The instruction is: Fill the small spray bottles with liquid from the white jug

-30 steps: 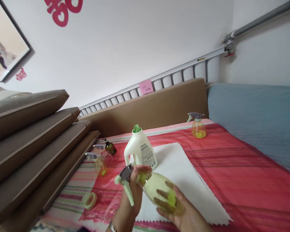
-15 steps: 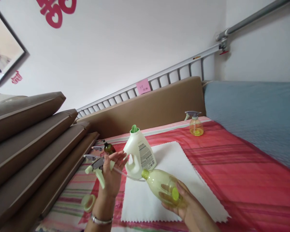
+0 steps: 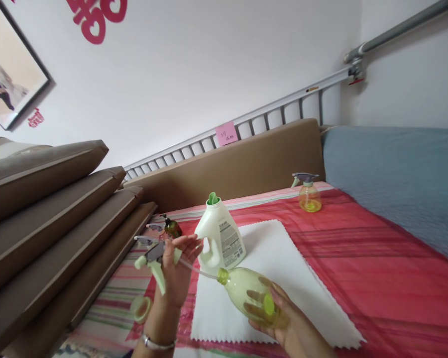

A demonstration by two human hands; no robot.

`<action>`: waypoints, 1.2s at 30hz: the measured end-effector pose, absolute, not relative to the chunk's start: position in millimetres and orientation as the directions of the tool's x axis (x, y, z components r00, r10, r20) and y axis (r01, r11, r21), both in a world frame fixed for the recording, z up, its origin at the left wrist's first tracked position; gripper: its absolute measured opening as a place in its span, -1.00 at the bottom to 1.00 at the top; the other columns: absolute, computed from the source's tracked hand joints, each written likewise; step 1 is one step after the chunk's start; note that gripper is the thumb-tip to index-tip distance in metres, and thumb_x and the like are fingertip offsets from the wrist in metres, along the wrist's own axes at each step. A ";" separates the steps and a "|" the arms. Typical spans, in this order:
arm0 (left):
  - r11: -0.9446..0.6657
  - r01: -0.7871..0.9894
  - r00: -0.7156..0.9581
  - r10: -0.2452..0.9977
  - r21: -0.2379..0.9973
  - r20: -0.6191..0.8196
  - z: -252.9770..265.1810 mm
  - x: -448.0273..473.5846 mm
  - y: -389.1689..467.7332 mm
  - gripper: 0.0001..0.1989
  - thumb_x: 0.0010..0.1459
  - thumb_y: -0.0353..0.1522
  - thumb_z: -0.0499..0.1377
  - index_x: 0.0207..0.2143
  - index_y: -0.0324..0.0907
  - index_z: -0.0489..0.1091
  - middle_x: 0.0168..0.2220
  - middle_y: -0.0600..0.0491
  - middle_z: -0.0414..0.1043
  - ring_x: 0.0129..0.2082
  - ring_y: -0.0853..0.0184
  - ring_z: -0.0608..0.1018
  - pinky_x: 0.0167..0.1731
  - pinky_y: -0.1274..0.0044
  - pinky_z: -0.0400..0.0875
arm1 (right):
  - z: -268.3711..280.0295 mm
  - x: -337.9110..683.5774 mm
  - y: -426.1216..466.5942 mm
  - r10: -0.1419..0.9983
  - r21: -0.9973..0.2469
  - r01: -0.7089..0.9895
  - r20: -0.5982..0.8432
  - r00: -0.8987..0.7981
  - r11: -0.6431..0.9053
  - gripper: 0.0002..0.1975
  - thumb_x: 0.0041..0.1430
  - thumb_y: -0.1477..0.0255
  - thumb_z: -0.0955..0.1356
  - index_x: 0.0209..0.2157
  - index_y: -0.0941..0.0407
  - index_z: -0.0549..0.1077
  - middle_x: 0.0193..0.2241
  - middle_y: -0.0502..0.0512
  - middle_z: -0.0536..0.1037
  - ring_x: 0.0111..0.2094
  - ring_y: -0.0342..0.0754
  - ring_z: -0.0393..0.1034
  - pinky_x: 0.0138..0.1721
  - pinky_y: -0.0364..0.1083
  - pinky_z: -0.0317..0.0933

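My left hand [image 3: 179, 273] holds a grey and pale green trigger sprayer head [image 3: 153, 258] between thumb and palm, the other fingers stretched out. From the head a thin clear tube [image 3: 197, 270] runs to the mouth of a yellow-green see-through bottle [image 3: 244, 291]. My right hand [image 3: 280, 313] is wrapped round the base of that bottle, which is tilted with its neck toward the left hand. Just behind stands a white detergent jug [image 3: 224, 238], uncapped, with green inside its opening. It rests on a white cloth [image 3: 283, 263] with a zigzag edge.
A small spray bottle [image 3: 309, 198] with yellow liquid stands at the back right. Beside the stacked cushions [image 3: 52, 219] are a dark pump bottle [image 3: 172, 227] and more sprayers [image 3: 145, 240]. A pale round cap [image 3: 140, 308] lies on the striped cloth [image 3: 108, 298].
The tube's end now meets the bottle's mouth; before, it lay just in front of the neck. Both hands keep their holds. The whole view has shifted slightly.
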State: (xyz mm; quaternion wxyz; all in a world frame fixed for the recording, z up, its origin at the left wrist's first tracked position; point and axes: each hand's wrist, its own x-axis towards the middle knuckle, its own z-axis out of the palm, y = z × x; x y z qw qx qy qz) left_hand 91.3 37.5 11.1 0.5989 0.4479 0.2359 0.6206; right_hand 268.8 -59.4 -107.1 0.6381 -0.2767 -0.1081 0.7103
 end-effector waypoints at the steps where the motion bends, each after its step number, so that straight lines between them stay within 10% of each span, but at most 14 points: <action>1: -0.154 -0.520 0.141 0.955 0.840 0.263 4.9 98.4 33.7 -0.61 0.06 -0.06 0.12 -0.38 -0.19 0.48 -0.31 -0.05 0.54 -0.23 0.20 0.53 -0.13 0.31 0.37 | -106.9 265.4 -59.5 0.965 -0.499 -0.851 -0.259 -0.033 -0.163 -0.35 -0.10 0.17 0.45 0.01 0.02 0.19 -0.17 0.18 0.50 -0.19 0.17 0.46 -0.24 0.06 0.29; 36: 0.241 -0.611 0.264 0.960 0.754 -0.093 -15.9 146.6 6.9 -0.59 0.02 -0.06 0.16 -0.50 -0.27 0.40 -0.49 -0.05 0.48 -0.45 0.27 0.53 -0.25 0.40 0.38 | -105.9 245.3 -68.2 0.961 -0.413 -0.894 -0.269 -0.060 -0.172 -0.29 -0.12 0.04 0.42 0.01 0.04 0.14 -0.17 0.20 0.48 -0.25 0.13 0.48 -0.30 0.05 0.34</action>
